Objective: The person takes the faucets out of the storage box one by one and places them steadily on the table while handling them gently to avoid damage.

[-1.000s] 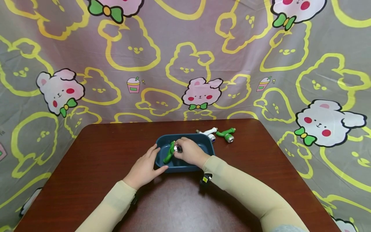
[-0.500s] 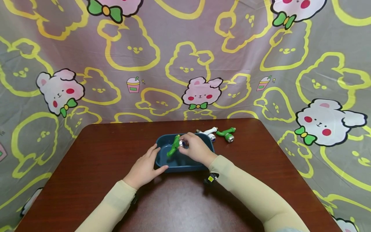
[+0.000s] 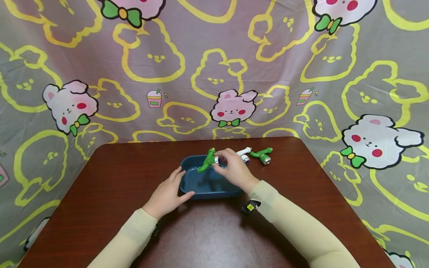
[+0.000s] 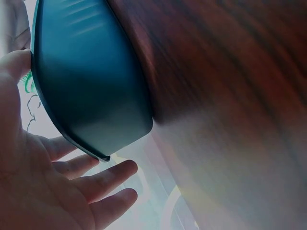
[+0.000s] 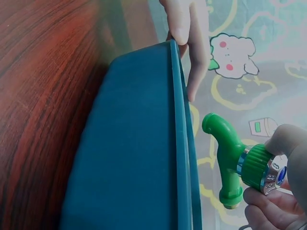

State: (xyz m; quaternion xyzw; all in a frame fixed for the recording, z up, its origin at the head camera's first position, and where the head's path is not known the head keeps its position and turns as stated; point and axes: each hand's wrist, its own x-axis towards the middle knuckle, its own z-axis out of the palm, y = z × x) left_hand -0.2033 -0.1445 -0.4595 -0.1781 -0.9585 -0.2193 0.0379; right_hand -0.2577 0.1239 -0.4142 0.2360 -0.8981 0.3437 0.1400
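Note:
In the head view, my right hand [image 3: 237,171] pinches the knob of a green tap [image 5: 229,155] between thumb and fingers. This tap has a curved spout, a ribbed green collar and a silver knob end with a blue centre. It is held over the back part of a dark blue plastic basin [image 3: 214,195], above the rim in the right wrist view. My left hand [image 3: 167,197] rests at the basin's left end, fingers spread. Its thumb [image 4: 17,64] lies at the rim in the left wrist view, while the other fingers extend past the corner.
Behind the basin's right end, a white tap [image 3: 247,150] lies partly hidden by my right hand. Another green tap [image 3: 260,153] lies just right of it on the brown wooden table [image 3: 134,160]. A patterned curtain [image 3: 187,82] surrounds the table's back and sides.
My right hand has lifted the green tap from inside the basin, moving it up, back and slightly right. The left hand and the basin have stayed in place.

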